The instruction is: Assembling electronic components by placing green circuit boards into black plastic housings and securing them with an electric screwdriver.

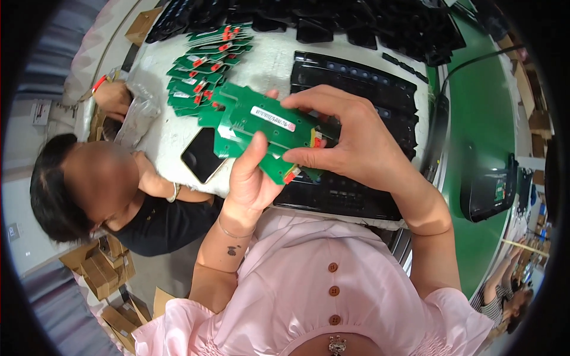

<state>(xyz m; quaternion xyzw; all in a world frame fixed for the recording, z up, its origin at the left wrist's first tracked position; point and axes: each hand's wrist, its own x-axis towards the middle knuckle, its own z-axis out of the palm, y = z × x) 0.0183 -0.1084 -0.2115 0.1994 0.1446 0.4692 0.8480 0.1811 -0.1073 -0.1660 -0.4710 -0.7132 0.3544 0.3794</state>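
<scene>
Green circuit boards [243,126], more than one by their edges, are held up in front of me. The upper one bears a white label and has red and yellow connectors at its right end. My left hand [252,178] grips the boards from below, its thumb lying across the top face. On the right end, near the connectors, my right hand [350,133] pinches with thumb and fingers. Beneath them lie black plastic panels [350,204] with rows of small round fittings. A phone with a dark screen [203,155] rests left of my left hand.
Many green boards with red connectors [199,77] lie in a fanned stack at the far left. Black plastic parts [309,26] are heaped along the back. A co-worker [107,184] sits at the left by a clear plastic bag [142,107]. A green surface [484,124] runs along the right.
</scene>
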